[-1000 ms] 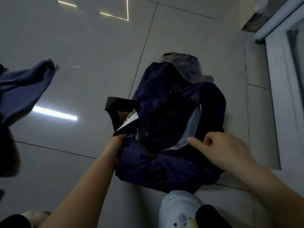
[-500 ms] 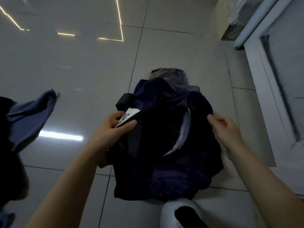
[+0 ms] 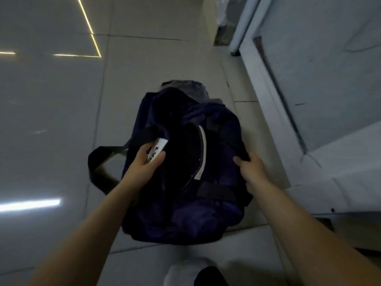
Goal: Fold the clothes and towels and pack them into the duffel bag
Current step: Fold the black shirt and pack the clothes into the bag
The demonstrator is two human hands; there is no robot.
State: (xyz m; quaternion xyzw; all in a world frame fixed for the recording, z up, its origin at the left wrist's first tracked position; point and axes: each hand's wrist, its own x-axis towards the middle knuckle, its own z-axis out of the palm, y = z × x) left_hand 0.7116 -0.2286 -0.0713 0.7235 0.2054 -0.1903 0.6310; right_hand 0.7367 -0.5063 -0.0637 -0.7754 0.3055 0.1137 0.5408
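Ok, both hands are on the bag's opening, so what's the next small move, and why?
Probably pull the two sides apart. The left hand grips the edge by the white tag and the right hand grips the opposite side, yet the duffel bag gapes only narrowly and sags; nothing folded shows in view.

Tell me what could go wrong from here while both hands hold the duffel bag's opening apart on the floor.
1. The left hand pinches a white tag along with the rim; the tag could tear or slip, letting that side fall shut.
2. The duffel bag looks limp, so the opening may sag closed once either hand lets go to fetch clothes.
3. The loose black strap lies on the floor tiles and might snag a foot.
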